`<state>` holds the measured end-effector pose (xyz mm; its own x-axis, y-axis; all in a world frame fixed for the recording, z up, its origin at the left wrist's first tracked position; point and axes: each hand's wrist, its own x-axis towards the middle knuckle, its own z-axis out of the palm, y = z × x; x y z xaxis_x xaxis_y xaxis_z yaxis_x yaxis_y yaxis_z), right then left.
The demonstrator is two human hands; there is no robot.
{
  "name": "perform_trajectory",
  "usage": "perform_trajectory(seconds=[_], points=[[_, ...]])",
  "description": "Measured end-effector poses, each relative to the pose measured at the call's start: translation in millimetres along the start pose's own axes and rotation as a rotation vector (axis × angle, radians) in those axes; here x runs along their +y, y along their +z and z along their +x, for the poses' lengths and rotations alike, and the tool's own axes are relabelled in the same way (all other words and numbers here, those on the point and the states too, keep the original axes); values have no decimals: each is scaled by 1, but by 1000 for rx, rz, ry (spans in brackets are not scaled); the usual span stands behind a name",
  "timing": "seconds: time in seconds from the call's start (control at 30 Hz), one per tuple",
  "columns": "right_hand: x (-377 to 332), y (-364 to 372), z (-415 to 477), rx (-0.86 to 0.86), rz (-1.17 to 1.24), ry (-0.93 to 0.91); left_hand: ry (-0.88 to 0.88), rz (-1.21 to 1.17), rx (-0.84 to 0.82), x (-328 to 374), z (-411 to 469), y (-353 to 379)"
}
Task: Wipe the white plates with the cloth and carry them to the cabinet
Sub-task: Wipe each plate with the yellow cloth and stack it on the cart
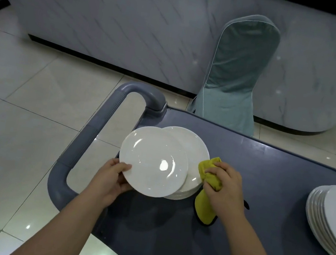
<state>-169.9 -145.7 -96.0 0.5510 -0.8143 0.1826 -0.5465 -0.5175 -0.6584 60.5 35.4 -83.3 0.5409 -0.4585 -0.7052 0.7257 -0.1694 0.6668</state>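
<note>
Both bare forearms are reaching over a grey plastic service cart (263,188).

Head view: the left hand (109,178) is pinching the near rim of a round white ceramic plate (153,161), thumb on top, and is holding it tilted above a short stack of white plates (192,147) sitting on the cart's left end. The right hand (226,185) is closing around a bunched yellow cloth (207,195), just beside that stack, with the cloth's tail hanging towards the cart top. A second stack of white plates (334,219) is sitting at the cart's right edge. Beyond the cart, a chair in a teal fabric cover (236,72) is standing against a grey marble-patterned counter (125,15).
</note>
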Motion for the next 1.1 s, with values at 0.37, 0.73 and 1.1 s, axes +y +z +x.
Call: perform_trajectory(seconds=[0.37, 0.73, 1.1], points=[[8, -33, -10, -63, 29, -103, 332, 442, 48, 86, -61, 43], [2, -87, -28, -15, 281, -156, 186, -211, -108, -27, -105, 17], [-36, -94, -94, -344, 297, -474, 193, -304, -294, -132, -166, 94]])
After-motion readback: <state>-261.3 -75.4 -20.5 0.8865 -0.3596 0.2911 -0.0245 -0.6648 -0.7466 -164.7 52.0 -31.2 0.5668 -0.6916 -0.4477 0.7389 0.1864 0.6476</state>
